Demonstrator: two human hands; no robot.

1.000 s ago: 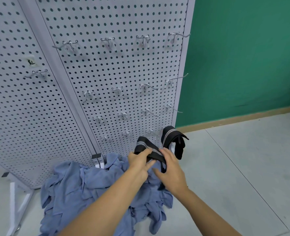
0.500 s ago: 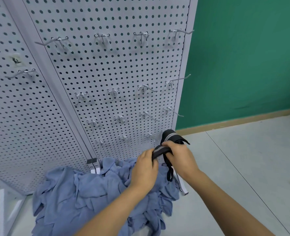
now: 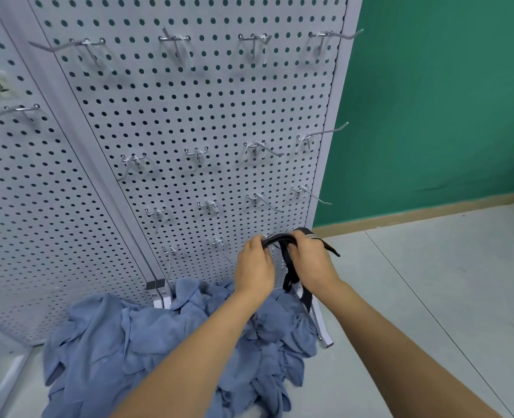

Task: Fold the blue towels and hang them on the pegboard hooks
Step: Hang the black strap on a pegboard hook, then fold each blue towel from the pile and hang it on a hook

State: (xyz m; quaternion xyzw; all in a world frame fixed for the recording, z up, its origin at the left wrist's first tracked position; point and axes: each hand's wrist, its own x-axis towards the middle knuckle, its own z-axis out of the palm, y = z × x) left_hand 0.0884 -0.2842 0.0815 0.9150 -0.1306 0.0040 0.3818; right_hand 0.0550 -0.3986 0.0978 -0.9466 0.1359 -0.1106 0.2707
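floor [image 3: 430, 297] holds one towel heap [image 3: 129, 342]; left hand [image 3: 254, 267] and right hand [image 3: 314, 262] grip one black strap [image 3: 288, 276].

Grey-striped black strap [image 3: 288, 273], possibly elastic; green wall [image 3: 430, 116]; tan baseboard [image 3: 430, 211]; pale tiled floor [image 3: 430, 297].

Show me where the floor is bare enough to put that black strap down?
The floor is bare right of the pegboard, out to the green wall. At the pegboard's foot it is crowded: the blue towels lie heaped there.

Bare forearms, left hand [image 3: 254, 265], right hand [image 3: 314, 262]
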